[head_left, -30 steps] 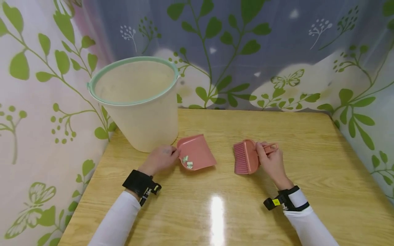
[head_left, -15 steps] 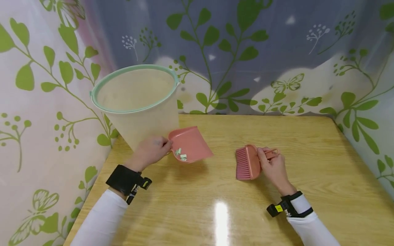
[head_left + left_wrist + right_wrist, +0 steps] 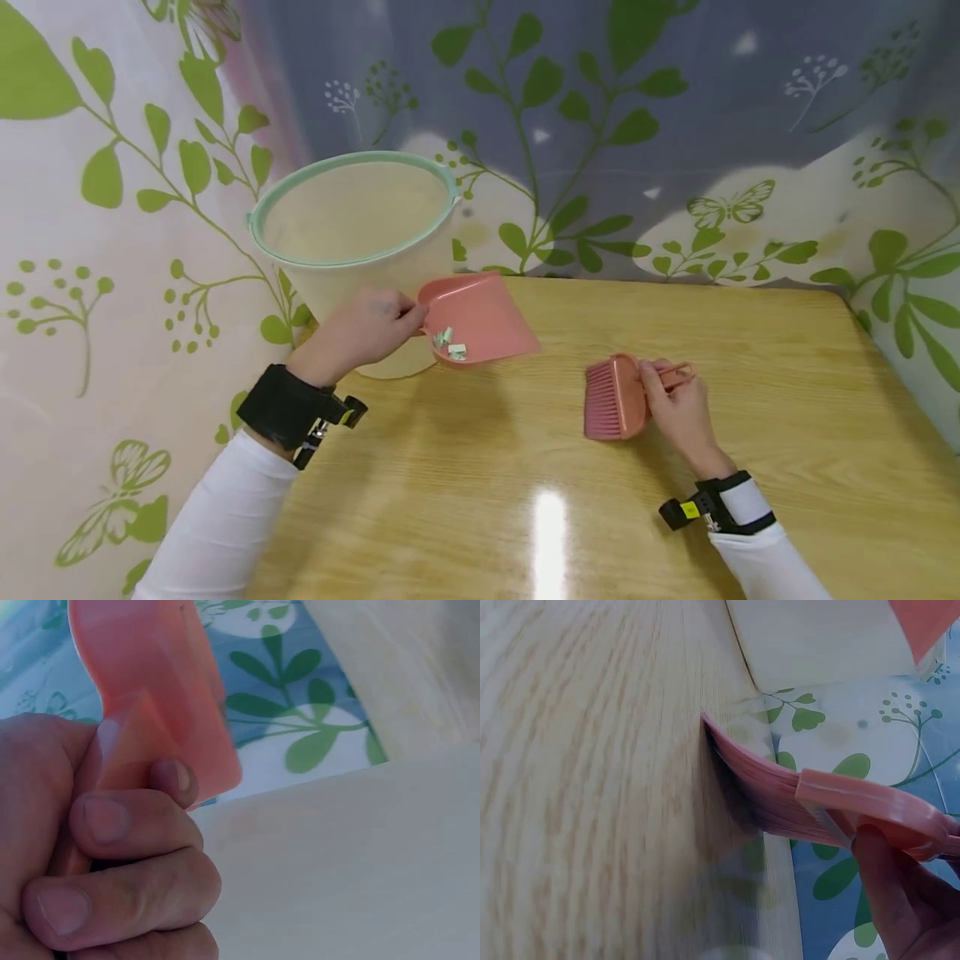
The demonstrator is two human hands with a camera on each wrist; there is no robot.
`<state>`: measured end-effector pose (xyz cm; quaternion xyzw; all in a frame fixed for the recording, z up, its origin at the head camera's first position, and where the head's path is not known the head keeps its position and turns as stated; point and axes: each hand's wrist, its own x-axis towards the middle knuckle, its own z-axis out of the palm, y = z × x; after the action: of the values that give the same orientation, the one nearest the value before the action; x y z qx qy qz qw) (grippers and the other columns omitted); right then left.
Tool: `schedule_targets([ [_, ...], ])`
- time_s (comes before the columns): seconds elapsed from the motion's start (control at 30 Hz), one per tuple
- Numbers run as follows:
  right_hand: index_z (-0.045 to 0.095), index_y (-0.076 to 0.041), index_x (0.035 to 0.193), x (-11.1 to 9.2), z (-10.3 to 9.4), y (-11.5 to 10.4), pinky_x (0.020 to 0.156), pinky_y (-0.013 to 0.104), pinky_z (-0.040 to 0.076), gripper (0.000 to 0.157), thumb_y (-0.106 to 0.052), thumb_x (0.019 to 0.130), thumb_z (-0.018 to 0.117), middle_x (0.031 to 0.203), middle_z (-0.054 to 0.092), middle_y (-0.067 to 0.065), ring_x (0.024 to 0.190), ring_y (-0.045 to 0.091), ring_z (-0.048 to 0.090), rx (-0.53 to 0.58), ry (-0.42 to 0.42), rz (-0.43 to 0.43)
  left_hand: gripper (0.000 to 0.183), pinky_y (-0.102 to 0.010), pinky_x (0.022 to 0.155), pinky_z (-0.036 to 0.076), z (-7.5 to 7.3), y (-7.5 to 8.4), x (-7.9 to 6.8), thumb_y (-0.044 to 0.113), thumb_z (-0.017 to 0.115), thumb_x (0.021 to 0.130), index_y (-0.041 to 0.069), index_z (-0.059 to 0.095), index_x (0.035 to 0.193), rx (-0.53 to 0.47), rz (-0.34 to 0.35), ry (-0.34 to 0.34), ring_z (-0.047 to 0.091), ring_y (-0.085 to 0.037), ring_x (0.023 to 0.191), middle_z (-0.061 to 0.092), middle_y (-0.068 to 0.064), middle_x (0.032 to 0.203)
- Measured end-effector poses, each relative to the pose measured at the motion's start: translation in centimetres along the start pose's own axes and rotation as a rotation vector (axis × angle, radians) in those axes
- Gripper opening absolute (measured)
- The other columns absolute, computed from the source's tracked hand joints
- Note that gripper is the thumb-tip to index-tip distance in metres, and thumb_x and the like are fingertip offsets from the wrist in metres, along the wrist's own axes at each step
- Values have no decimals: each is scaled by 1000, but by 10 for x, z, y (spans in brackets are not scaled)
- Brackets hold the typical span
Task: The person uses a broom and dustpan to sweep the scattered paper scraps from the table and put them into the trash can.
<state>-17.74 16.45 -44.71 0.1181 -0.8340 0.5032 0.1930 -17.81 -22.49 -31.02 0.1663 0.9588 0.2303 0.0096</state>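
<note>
My left hand (image 3: pixel 367 327) grips the handle of a pink dustpan (image 3: pixel 483 317), held above the table in front of the bucket. Several small pale green scraps (image 3: pixel 456 351) lie in the pan near its handle end. In the left wrist view, curled fingers (image 3: pixel 142 892) wrap the handle and the dustpan's underside (image 3: pixel 161 667) shows. On the right, my right hand (image 3: pixel 681 410) holds a pink hand brush (image 3: pixel 628 396) by its handle, bristles facing left. The right wrist view has the bristle tips (image 3: pixel 742 769) touching or close to the tabletop.
A tall cream bucket (image 3: pixel 408 267) with a green rim stands at the back left of the wooden table (image 3: pixel 465 517). Leaf-patterned curtain (image 3: pixel 570 150) hangs behind and at both sides.
My left hand has lifted the dustpan off the table and brought it up toward the bucket, scraps still inside. The right hand and brush stay nearly in place; the head view has shifted slightly.
</note>
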Motion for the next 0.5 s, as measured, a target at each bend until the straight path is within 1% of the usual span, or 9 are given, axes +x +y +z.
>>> schedule_targets([
  [0.03,65,13,90,-1,-1,-1,42,16,38,18,-1,98,55,71,64,25,51,0,50,-2,0,9,44,-28,55,33,-4,2,0,28,44,103,17,59,64,-13,-11,-14,44,-13,53,72,1,88],
  [0.13,64,12,89,-1,-3,-1,41,17,37,19,-2,99,55,68,61,23,49,0,47,-7,-9,17,43,-29,55,32,-15,7,-1,28,43,103,16,61,66,-27,-33,-40,40,-13,52,72,-1,88],
  [0.2,64,11,89,0,-3,0,41,18,36,19,-2,99,55,67,60,21,48,0,46,-5,-16,13,45,-29,54,31,-23,11,-1,28,42,104,15,57,63,-16,-24,-41,36,-14,51,70,-2,81],
  [0.3,63,11,87,1,-3,1,40,19,36,20,-3,99,55,64,57,18,47,1,44,9,-19,8,47,-30,54,29,-35,18,1,28,40,104,16,50,60,3,5,-22,35,-15,50,66,-4,73],
  [0.37,63,11,86,2,-4,3,40,19,36,20,-3,99,55,63,56,17,46,1,44,15,-17,6,47,-30,55,28,-41,25,2,29,38,104,17,44,59,7,10,-6,37,-16,51,63,-4,68],
  [0.43,63,11,86,2,-4,4,40,19,36,21,-3,99,55,63,56,17,46,1,44,23,-14,9,47,-31,55,27,-47,31,2,32,37,103,18,41,59,18,0,11,36,-16,52,57,-2,63],
  [0.5,63,11,87,1,-5,5,40,19,36,21,-3,99,55,63,56,17,46,0,44,31,-14,19,47,-31,56,27,-52,36,2,33,37,103,17,43,59,24,-26,25,33,-17,53,47,0,59],
])
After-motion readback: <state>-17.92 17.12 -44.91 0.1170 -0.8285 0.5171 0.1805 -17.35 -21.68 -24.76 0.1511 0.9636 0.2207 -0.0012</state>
